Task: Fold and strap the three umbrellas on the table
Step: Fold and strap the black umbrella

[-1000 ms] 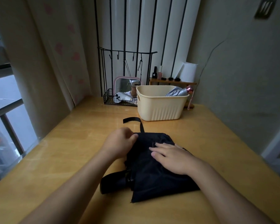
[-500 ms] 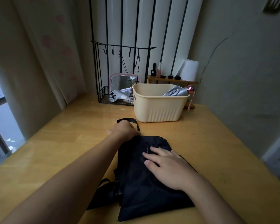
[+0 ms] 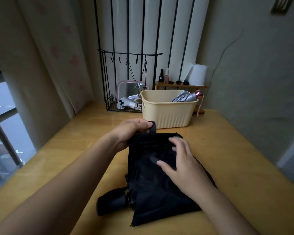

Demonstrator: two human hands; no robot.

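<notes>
Pinching the black fabric closure strap (image 3: 152, 127) between thumb and curled fingers, the left grip (image 3: 131, 131) sat at the far end of the folded black fabric umbrella (image 3: 151, 192). The umbrella lay flat on the yellow wooden desk (image 3: 236, 158).

Just to the right of that grip and a little nearer the person, the right grip (image 3: 182, 164) was wide. Its fingers were spread and fairly straight on the umbrella's canopy and held nothing, and its fingertips (image 3: 174, 141) were blurred. The strap rose from the canopy's far edge, directly under the left grip.

Well back from both grips, toward the person and to the left, the umbrella's stubby black handle (image 3: 110, 204) stuck out onto the desk.

Close beyond the left grip stood a cream ribbed plastic basket (image 3: 166, 116). Inside it a folded silver umbrella with a pink knob (image 3: 185, 97) leaned toward the right rim. Farther off, to the left of the basket, stood a black wire rack (image 3: 115, 106) with a pink-framed mirror (image 3: 126, 88).
</notes>
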